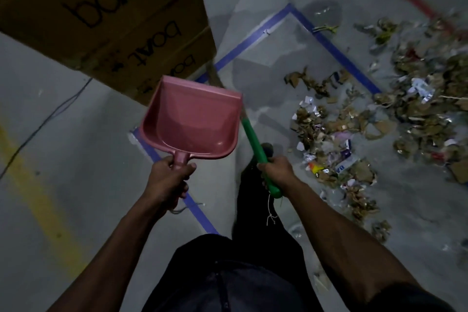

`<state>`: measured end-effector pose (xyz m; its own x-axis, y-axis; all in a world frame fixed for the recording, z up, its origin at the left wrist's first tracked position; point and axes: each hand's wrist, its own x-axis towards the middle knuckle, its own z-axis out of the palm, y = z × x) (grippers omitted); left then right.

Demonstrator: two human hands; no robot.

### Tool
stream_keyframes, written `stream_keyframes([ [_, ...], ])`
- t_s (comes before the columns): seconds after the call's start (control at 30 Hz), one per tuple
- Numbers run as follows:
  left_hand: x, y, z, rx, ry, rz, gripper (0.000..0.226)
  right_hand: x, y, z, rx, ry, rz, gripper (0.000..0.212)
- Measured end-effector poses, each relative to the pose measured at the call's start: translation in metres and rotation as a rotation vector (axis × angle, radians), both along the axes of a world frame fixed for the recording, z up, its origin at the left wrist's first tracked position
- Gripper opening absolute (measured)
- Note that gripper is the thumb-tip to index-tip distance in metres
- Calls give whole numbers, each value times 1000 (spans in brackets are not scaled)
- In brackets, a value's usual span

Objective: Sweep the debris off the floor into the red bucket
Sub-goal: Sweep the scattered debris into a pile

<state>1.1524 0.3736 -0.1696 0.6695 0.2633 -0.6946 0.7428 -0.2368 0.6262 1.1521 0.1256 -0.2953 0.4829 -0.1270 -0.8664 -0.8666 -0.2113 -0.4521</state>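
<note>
Two hands: both busy, each wrapped round a tool, neither free.
Left hand (pixel 169 177): grasps the stub handle of the pink dustpan (pixel 192 121), held up in the air, mouth away from the person, nothing in it.
Right hand (pixel 276 172): closed round the green broom handle (pixel 253 139); the brush end runs off behind the dustpan, mostly hidden.
Debris (pixel 379 119): torn cardboard, paper scraps and wrappers strewn over the floor (pixel 63 159) to the person's right, well apart from the dustpan.
Red bucket: not in sight anywhere here.
Step in hand: by my reckoning, the approach; tools carried, sweeping not begun, nothing collected.
Next move: seems to call for turning right, lowering the dustpan lip flat to the floor beside the heap, and drawing the broom toward it.
Around: a big cardboard box (pixel 106 15) stands ahead on the left; blue tape (pixel 329 45) marks a square on the floor, red tape (pixel 417 0) further off, a yellow line (pixel 38 197) on the left, a thin cable (pixel 50 114) near the box.
In the way: the box crowds the broom's far end; loose scraps lie across the blue tape and may scatter.
</note>
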Motion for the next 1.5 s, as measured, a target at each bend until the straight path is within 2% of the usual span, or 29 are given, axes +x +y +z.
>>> stream_keyframes([
  [0.17,83,-21,-20,111,-3,-139,11,67,-81,-17,20,69,-334,10],
  [0.37,175,-50,-44,104,28,-245,15,140,-154,-11,61,108,-684,9],
  [0.5,225,-63,-47,74,68,-283,15,167,-156,17,-30,-4,-806,24],
  [0.57,245,-71,-46,104,94,-252,12,170,-146,27,-74,-63,-788,21],
  [0.63,261,-80,-46,108,100,-185,17,172,-132,33,-56,-116,-749,4],
  [0.7,276,-87,-46,118,82,-154,15,174,-120,37,-63,-149,-668,13],
  [0.9,324,-96,-49,219,6,-248,9,215,-96,39,-159,-254,-239,13],
  [1.0,361,-97,-63,256,4,-338,9,259,-93,29,-137,-224,-97,23],
  [1.1,409,-100,-83,263,12,-396,14,312,-95,12,-103,-106,-70,18],
  [1.17,442,-103,-96,257,19,-402,15,346,-99,1,-78,-38,-181,15],
  [1.33,519,-114,-110,228,52,-486,16,413,-133,-12,26,32,-636,2],
  [1.43,561,-126,-114,228,39,-533,19,453,-167,-11,17,47,-866,5],
  [1.5,586,-132,-115,212,26,-594,10,477,-192,-9,15,77,-1010,11],
])
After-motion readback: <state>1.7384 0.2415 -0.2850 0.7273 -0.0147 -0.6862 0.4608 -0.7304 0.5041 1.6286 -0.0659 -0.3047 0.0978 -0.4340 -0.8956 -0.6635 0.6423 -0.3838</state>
